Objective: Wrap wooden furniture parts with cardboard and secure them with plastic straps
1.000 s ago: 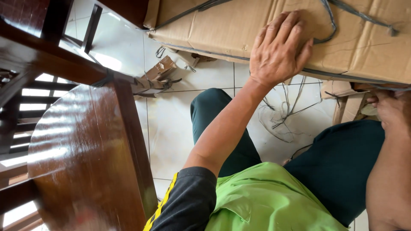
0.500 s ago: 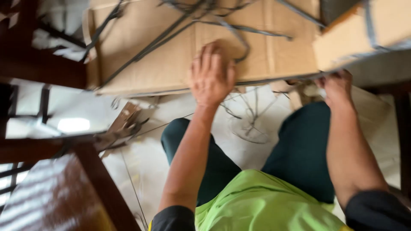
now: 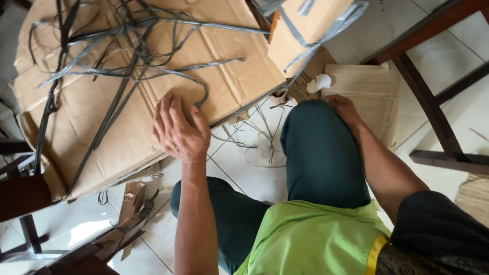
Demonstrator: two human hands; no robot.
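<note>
Left grip (image 3: pixel 179 130) spread flat, palm down on cardboard (image 3: pixel 102 117) under grey straps (image 3: pixel 127 61), holding nothing, right grip (image 3: pixel 342 104) beyond the knee, touching a flat carton (image 3: pixel 374 94), closure hidden, small box (image 3: pixel 305 25) above it

View swung left, so the flattened cardboard (image 3: pixel 127 97) with its grey straps (image 3: pixel 117 46) now fills the far left and the right hand (image 3: pixel 344 107) shows past the knee.

Floor (image 3: pixel 448 30): pale glossy tiles with thin grout lines, daylight reflected in a bright patch at lower left (image 3: pixel 84 231). Dark wooden chair frame (image 3: pixel 430 109) stands at right, its legs and rails crossing the tiles. Further dark wooden furniture (image 3: pixel 23 196) occupies the left edge. Scraps of cardboard (image 3: pixel 131 198) lie on the tiles at lower left.
</note>
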